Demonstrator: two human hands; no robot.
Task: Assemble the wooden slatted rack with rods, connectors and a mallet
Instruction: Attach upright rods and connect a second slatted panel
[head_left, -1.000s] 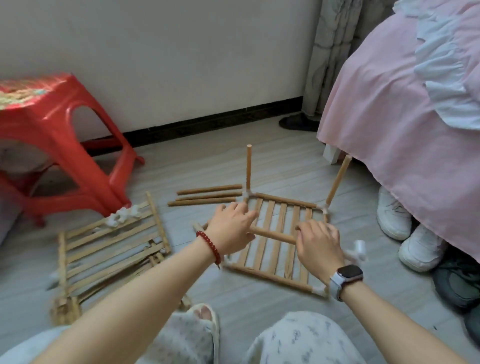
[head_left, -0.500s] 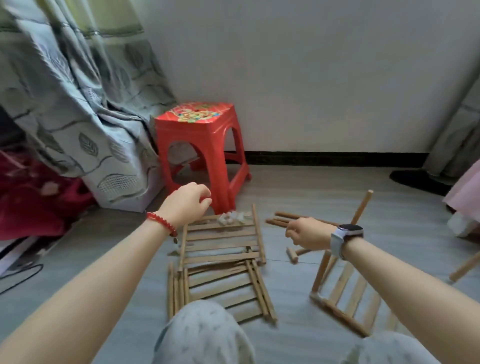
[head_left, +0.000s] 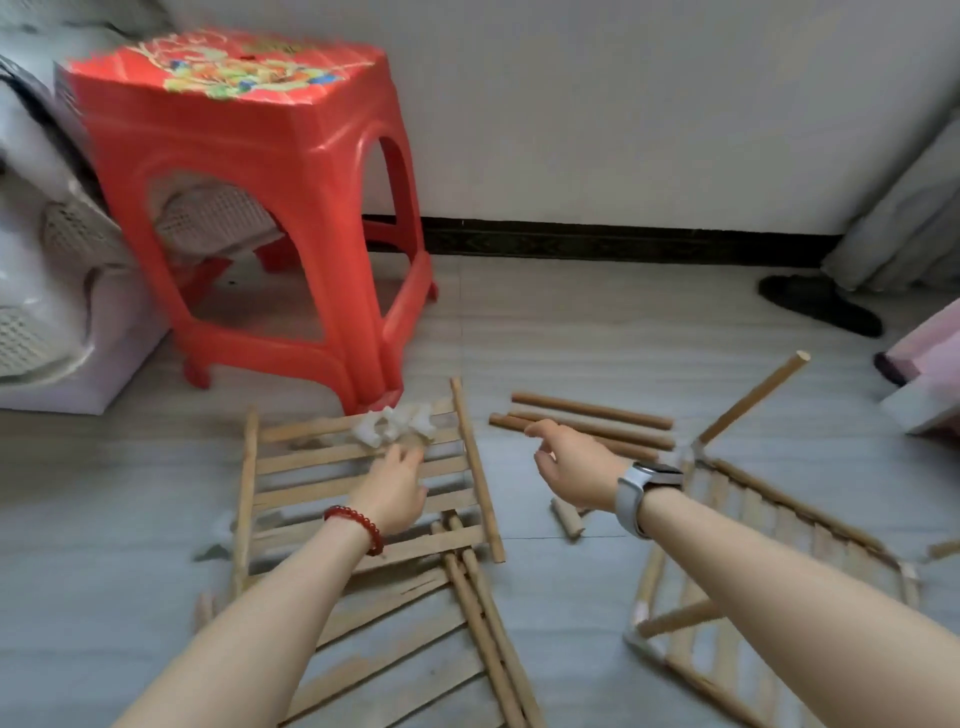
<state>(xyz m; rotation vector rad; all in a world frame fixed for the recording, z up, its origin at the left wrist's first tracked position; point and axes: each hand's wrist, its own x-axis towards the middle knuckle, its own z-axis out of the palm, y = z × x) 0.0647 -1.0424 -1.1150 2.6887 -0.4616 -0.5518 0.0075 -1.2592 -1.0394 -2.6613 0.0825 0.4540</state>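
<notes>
L to R: red stool (head_left: 249, 171); slat panel (head_left: 358, 483) flat on floor w/ white connectors (head_left: 392, 426) on its far edge. Left hand (head_left: 395, 493) over panel just short of connectors, fingers relaxed, holding nothing. Right hand (head_left: 571, 467) loosely open, empty, above loose rods (head_left: 592, 421); part-built rack (head_left: 769, 561) w/ upright rod at far R.

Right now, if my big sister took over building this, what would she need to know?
Left hand: open, reaching over the flat slatted panel toward the white connectors piled on its far edge; it holds nothing.
Right hand: open and empty, above the loose rods on the floor.
Done: the partly built rack at right has rods fitted, one sticking up at a slant.
Another slatted panel lies under the first one.
Left: fit more connectors and rods, then add the other panels. No mallet is in view.
</notes>
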